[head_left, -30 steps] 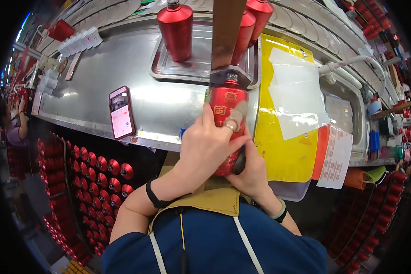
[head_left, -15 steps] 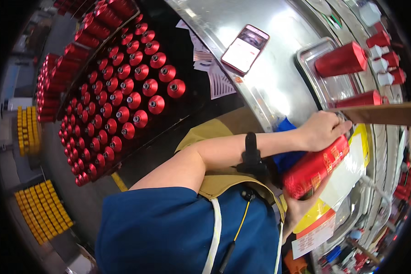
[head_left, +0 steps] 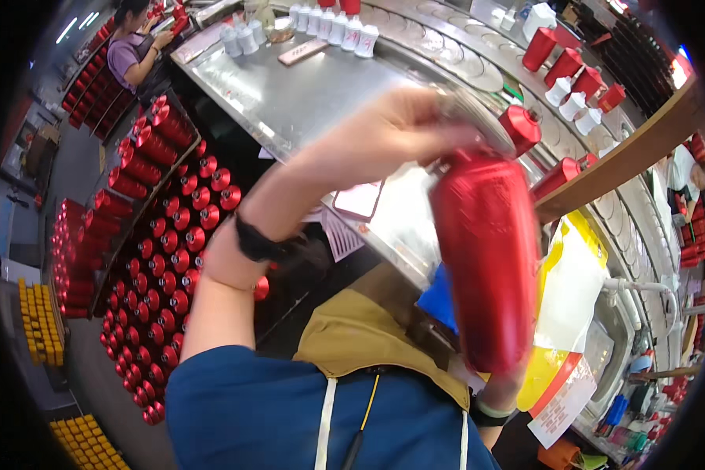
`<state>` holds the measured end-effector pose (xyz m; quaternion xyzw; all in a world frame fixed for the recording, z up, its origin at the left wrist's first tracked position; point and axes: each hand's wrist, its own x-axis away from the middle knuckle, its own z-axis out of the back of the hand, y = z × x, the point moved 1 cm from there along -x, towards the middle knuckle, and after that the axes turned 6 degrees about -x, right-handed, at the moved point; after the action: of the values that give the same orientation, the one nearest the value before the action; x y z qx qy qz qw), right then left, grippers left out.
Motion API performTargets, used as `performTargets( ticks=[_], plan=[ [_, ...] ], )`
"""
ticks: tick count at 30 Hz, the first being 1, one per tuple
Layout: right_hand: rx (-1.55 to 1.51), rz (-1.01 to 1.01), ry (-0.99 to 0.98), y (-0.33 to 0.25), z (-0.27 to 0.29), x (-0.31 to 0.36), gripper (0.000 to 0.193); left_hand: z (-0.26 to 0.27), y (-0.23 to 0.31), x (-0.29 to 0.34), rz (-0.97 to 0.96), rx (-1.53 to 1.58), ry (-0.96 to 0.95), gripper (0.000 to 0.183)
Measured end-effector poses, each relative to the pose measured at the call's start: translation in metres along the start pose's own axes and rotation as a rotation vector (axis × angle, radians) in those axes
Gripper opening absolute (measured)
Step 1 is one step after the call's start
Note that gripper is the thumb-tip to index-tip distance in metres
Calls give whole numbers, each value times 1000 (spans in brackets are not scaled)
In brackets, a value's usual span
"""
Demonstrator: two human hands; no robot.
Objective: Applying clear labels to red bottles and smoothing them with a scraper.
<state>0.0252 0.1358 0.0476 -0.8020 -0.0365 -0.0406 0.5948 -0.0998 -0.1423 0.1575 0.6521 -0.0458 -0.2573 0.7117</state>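
I'd hold level: left hand (head_left: 392, 129) looks clamped at red bottle's (head_left: 486, 258) neck, right hand (head_left: 508, 382) near base, grip hidden, can't tell.

left hand (head_left: 403, 129): raised, blurred | left elbow (head_left: 229, 272): bent | right hand (head_left: 509, 385): low, mostly hidden

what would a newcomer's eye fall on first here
Probably the blurred red bottle looming just right of centre, with the left hand at its neck and the right hand partly hidden at its base. Next come the rows of red bottles crowding the left side. The bright yellow sheet also stands out at the right, partly under white paper.
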Motion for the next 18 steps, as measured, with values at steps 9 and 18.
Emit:
performTargets(
  ticks=[9,18],
  plan=[
    [214,70,281,10,38,-8,43,249,-76,-55,72,-1221,443,17],
    [350,41,565,13,63,4,34,429,-224,-147,104,-1603,546,17]
  ],
)
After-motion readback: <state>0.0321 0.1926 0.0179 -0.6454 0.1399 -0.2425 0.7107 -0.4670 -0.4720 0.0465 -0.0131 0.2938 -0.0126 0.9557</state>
